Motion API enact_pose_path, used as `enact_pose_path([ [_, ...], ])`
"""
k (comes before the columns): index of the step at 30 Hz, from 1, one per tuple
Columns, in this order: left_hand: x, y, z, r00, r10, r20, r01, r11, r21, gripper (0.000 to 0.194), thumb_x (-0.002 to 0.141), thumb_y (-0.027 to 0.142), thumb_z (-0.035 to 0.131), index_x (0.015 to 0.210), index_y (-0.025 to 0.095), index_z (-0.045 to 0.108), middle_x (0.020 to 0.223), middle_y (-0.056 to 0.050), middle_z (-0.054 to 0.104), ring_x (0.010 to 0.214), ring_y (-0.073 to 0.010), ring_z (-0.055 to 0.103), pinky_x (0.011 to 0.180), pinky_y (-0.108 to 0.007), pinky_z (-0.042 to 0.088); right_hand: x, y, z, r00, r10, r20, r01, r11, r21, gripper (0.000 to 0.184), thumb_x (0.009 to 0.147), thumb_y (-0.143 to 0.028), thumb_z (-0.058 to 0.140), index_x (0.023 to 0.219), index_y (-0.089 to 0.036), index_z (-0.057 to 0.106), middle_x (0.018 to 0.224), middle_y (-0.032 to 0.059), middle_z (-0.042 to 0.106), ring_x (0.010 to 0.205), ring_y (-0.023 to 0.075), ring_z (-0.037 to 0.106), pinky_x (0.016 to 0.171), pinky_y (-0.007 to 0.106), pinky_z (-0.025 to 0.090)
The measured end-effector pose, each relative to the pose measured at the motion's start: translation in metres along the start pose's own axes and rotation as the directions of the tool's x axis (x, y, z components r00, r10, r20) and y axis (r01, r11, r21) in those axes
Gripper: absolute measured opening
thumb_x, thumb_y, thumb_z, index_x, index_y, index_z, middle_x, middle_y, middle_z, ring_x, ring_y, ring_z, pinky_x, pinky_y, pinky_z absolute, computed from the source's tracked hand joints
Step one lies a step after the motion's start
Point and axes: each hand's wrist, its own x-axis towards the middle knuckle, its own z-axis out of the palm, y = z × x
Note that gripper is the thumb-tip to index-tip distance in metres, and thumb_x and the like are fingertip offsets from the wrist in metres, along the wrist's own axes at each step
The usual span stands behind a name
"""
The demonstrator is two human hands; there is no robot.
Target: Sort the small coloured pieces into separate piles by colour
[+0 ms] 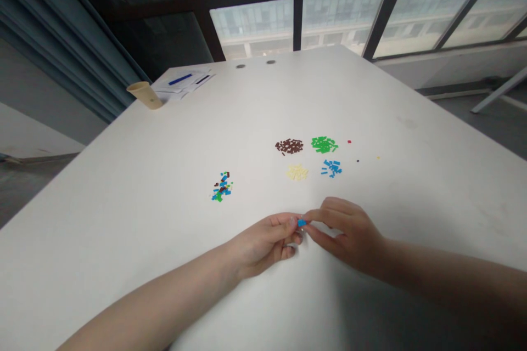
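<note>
Above the near part of the white table (255, 312), the left hand (265, 241), fingers curled, pinches a small blue piece (302, 222) whose long axis points roughly sideways toward the right hand (348, 230), its thumb and forefinger at the piece's end, whether gripping or merely touching unclear.

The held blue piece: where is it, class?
In the head view, slightly right of and below centre, the blue piece is between left hand and right hand.
</note>
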Motion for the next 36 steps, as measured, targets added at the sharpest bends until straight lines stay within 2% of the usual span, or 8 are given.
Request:
enact_pose_path([
  [7,0.002,0.002,-0.003,1.000,0.016,0.013,-0.017,0.988,0.153,0.019,0.074,0.031,0.062,0.079,0.013,0.060,0.077,-0.002,0.054,0.062,-0.0042,0.046,0.056,-0.015,0.034,0.002,-0.001,-0.002,0.999,0.050,-0.002,-0.050,0.998,-0.046,0.013,0.081,-0.027,0.052,0.078,-0.019,0.062,0.059,-0.0009,0.054,0.058,0.0109,0.047,0.059,0.024,0.035],
  [11,0.002,0.004,-0.003,0.999,-0.028,0.015,0.023,0.955,0.296,0.016,0.074,0.028,0.061,0.082,0.014,0.061,0.075,-0.001,0.055,0.061,-0.0048,0.047,0.057,-0.015,0.035,0.015,0.009,-0.018,0.984,0.159,0.076,-0.136,0.958,-0.253,0.017,0.082,-0.028,0.049,0.082,-0.020,0.064,0.072,0.0023,0.063,0.071,0.0145,0.055,0.068,0.027,0.036],
  [16,0.003,0.005,-0.004,0.999,-0.033,0.032,0.020,0.936,0.351,0.014,0.076,0.026,0.059,0.083,0.014,0.061,0.077,-0.002,0.056,0.060,-0.0044,0.048,0.055,-0.014,0.035,0.036,0.046,-0.053,0.822,0.545,0.162,-0.364,0.723,-0.587,0.020,0.079,-0.029,0.049,0.087,-0.022,0.065,0.084,0.0040,0.066,0.075,0.0181,0.057,0.063,0.027,0.035],
  [20,0.004,0.004,-0.005,0.999,-0.017,0.040,0.002,0.934,0.358,0.015,0.076,0.027,0.058,0.082,0.014,0.061,0.077,-0.002,0.055,0.060,-0.0046,0.048,0.054,-0.014,0.035,0.038,0.068,-0.061,0.725,0.661,0.192,-0.404,0.634,-0.659,0.019,0.077,-0.032,0.051,0.085,-0.024,0.066,0.078,0.0025,0.065,0.069,0.0165,0.056,0.056,0.025,0.032],
  [27,0.004,0.004,-0.005,0.999,-0.018,0.038,0.003,0.932,0.363,0.016,0.076,0.028,0.058,0.083,0.014,0.060,0.076,-0.002,0.055,0.059,-0.0048,0.047,0.054,-0.015,0.034,0.032,0.075,-0.050,0.768,0.620,0.160,-0.386,0.647,-0.658,0.019,0.078,-0.031,0.050,0.091,-0.024,0.062,0.084,0.0029,0.066,0.075,0.0186,0.057,0.061,0.026,0.032],
  [32,0.004,0.003,-0.005,0.999,-0.007,0.038,-0.010,0.909,0.416,0.017,0.076,0.030,0.056,0.083,0.014,0.059,0.076,-0.002,0.056,0.060,-0.0062,0.046,0.054,-0.017,0.033,0.036,0.060,-0.050,0.780,0.606,0.156,-0.378,0.656,-0.653,0.017,0.079,-0.030,0.048,0.089,-0.021,0.059,0.075,0.0028,0.064,0.068,0.0167,0.055,0.057,0.025,0.030],
  [34,0.005,0.005,-0.005,0.995,0.099,0.006,-0.088,0.849,0.521,0.016,0.078,0.029,0.052,0.083,0.015,0.058,0.073,-0.002,0.055,0.059,-0.0075,0.046,0.054,-0.018,0.033,0.035,0.046,-0.048,0.778,0.594,0.206,-0.350,0.682,-0.643,0.018,0.081,-0.030,0.044,0.081,-0.020,0.058,0.070,0.0028,0.062,0.063,0.0154,0.053,0.053,0.024,0.027],
  [36,0.004,0.013,-0.007,0.938,0.344,-0.036,-0.215,0.663,0.717,0.016,0.081,0.028,0.046,0.085,0.017,0.057,0.073,-0.002,0.056,0.062,-0.0100,0.048,0.056,-0.021,0.034,0.030,0.030,-0.043,0.763,0.572,0.301,-0.286,0.716,-0.637,0.022,0.082,-0.029,0.040,0.071,-0.020,0.056,0.063,0.0026,0.060,0.057,0.0146,0.051,0.050,0.025,0.023],
])
